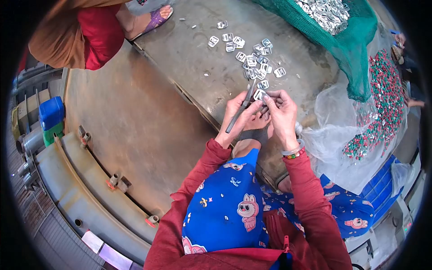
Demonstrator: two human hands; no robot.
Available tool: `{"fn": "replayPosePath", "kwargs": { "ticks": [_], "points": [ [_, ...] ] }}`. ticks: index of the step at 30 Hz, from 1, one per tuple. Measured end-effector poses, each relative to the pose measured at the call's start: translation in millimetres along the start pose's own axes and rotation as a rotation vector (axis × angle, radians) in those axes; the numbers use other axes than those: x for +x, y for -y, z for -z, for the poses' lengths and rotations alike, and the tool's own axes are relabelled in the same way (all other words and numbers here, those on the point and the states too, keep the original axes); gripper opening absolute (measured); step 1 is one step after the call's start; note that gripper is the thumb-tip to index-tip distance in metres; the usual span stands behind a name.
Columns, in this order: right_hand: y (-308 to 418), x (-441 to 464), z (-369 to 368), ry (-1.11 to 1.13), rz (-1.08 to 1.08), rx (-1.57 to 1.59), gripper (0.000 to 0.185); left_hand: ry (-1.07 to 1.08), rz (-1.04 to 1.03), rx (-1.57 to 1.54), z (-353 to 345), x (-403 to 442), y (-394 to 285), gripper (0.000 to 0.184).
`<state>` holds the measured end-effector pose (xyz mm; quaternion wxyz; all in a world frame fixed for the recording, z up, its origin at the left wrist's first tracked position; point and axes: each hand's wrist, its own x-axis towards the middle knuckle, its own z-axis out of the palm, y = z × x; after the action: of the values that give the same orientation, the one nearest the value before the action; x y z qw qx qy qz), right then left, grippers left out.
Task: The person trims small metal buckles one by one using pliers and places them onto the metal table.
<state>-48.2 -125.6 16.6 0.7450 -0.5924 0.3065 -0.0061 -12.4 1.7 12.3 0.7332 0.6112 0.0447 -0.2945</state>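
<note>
You have two hands close together near the middle of the frame. Your left hand (238,114) is closed round one dark tool (240,112), which slants up to a thin tip. Your right hand (282,112) is narrow, thumb and fingers pinching one metal buckle (259,95); your left fingertips are close beside it.

Just above your hands, on the grey platform (189,58), lie about twenty loose buckles (251,60); they overlap, so you can't get an exact count. Three sit in a small group on the left, and one lies alone at the top. Many more, too many to count, fill one green net (355,58) at upper right.

One plastic sheet (330,117) at right carries countless red, green and pale pellets (382,99). One blue jug (51,111) stands at left. Another person's sandalled foot (155,21) is at upper left.
</note>
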Motion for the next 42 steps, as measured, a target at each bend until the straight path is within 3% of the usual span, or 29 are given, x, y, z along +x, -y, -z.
{"fn": "replayPosePath", "kwargs": {
  "ticks": [4, 7, 13, 17, 21, 22, 24, 27, 30, 37, 40, 41, 42],
  "points": [
    [9, -2, 6, 0.034, -0.057, -0.050, 0.006, 0.092, 0.047, 0.007, 2, 1, -4, 0.022],
    [9, -6, 6, 0.042, 0.014, -0.101, 0.007, 0.086, 0.068, 0.026, 1, 0, -7, 0.019],
    [18, -15, 1, -0.007, 0.386, -0.450, 0.009, 0.025, 0.091, 0.046, -4, -3, -15, 0.017],
    [10, -17, -3, -0.034, 0.630, -0.616, 0.008, 0.032, 0.027, -0.010, -3, -1, -13, 0.028],
    [3, -16, -6, -0.066, 0.450, -0.467, 0.011, -0.012, -0.097, 0.144, -6, -5, -14, 0.033],
    [3, -14, -5, -0.064, 0.385, -0.391, 0.011, -0.034, 0.034, 0.046, -10, -7, -20, 0.032],
    [5, -10, -5, -0.060, 0.252, -0.244, 0.010, -0.062, -0.133, 0.224, -10, -5, -16, 0.030],
    [18, -13, -15, -0.054, 0.462, -0.434, 0.010, -0.187, -0.368, 0.504, -14, -4, -20, 0.029],
    [16, -11, -16, -0.041, 0.587, -0.524, 0.010, -0.143, -0.237, 0.294, -15, -3, -19, 0.028],
    [12, -8, -12, -0.083, 0.583, -0.526, 0.010, -0.144, -0.294, 0.365, -18, -3, -17, 0.029],
    [21, -2, -12, -0.054, 0.365, -0.385, 0.009, -0.207, -0.398, 0.325, -19, -1, -14, 0.030],
    [29, -3, -16, -0.026, 0.192, -0.171, 0.009, -0.247, -0.410, 0.352, -18, 0, -12, 0.029],
    [27, -1, -18, -0.010, 0.212, -0.174, 0.009, -0.290, -0.424, 0.380, -16, 1, -10, 0.029]
  ]
}}
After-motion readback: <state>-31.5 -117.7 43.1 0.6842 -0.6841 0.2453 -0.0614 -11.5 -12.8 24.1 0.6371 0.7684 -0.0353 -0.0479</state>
